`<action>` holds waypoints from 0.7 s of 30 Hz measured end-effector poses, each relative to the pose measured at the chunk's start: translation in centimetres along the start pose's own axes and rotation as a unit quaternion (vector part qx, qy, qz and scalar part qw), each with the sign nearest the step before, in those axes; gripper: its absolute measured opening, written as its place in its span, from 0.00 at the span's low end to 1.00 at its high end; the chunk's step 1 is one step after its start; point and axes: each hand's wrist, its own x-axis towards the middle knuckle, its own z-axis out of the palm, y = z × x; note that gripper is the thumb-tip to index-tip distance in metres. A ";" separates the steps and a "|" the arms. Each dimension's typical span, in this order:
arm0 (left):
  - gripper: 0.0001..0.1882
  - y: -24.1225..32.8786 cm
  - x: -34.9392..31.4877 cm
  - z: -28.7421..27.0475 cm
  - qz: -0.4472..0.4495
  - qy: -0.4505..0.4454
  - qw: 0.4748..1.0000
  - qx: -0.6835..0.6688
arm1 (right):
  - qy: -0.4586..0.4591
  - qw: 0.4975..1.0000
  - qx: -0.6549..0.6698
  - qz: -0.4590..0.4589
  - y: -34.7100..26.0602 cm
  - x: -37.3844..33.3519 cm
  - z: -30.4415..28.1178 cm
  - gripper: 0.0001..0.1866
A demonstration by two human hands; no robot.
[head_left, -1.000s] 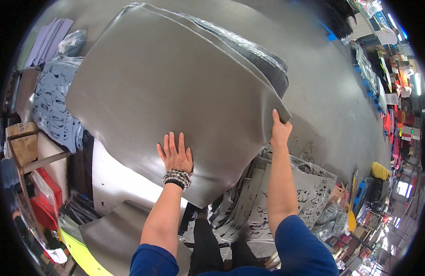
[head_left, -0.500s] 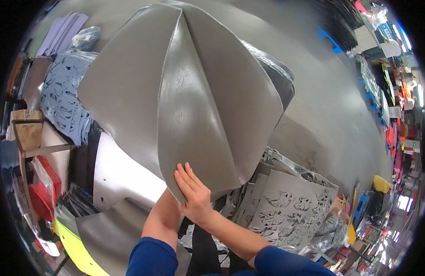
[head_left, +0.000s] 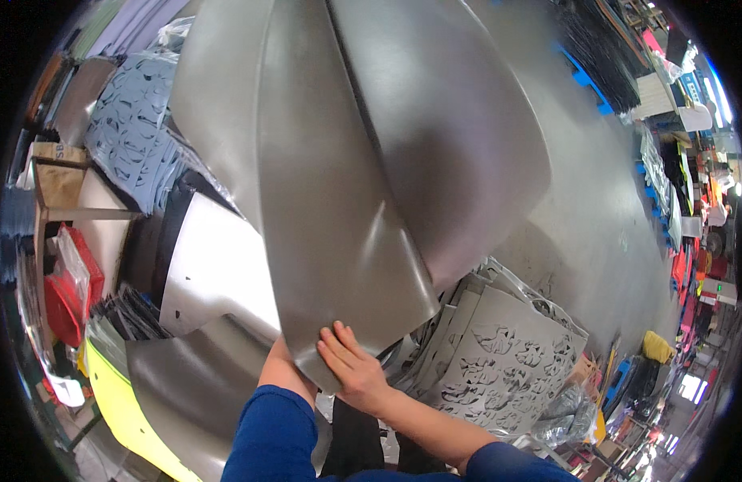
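Large, flexible grey-brown sheets (head_left: 323,201) rise in front of me, bent into broad folds that fan out toward the far side. My right hand (head_left: 355,371) grips the near corner of the front sheet, its fingers laid over the top surface and its thumb hidden. From the left, my left forearm (head_left: 287,371) passes behind that same sheet, which conceals the left hand and its fingers. A white sheet (head_left: 220,261) lies left of the folds. Below it spreads another dark grey sheet (head_left: 202,394).
Grey sheets with cut-out holes (head_left: 507,361) are stacked at the right, beside clear plastic wrap (head_left: 565,414). Blue-grey perforated sheets (head_left: 138,128) lie far left, near a metal frame (head_left: 90,214) and red packets (head_left: 70,293). A bright yellow sheet (head_left: 118,414) curves at lower left.
The folded sheets have come nearer and fill more of the view, their far tips now past the top edge. Both arms are lower in the picture; my right hand keeps the same corner.
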 end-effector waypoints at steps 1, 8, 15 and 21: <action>0.30 -0.3 -0.4 -0.9 -0.029 0.020 0.996 -0.082 | -0.006 1.000 0.002 0.001 0.1 -0.5 -0.2 0.36; 0.31 -2.6 3.6 -13.6 -0.120 0.110 0.634 -0.756 | -0.080 0.995 -0.047 -0.020 1.3 -2.0 2.2 0.33; 0.24 -5.4 7.8 -14.6 -0.158 0.030 0.957 -0.241 | -0.202 0.944 -0.261 -0.017 3.3 -0.2 4.9 0.27; 0.15 -7.4 4.8 -8.5 -0.188 0.129 0.870 -0.437 | -0.019 0.997 0.022 -0.074 8.5 9.4 -2.7 0.18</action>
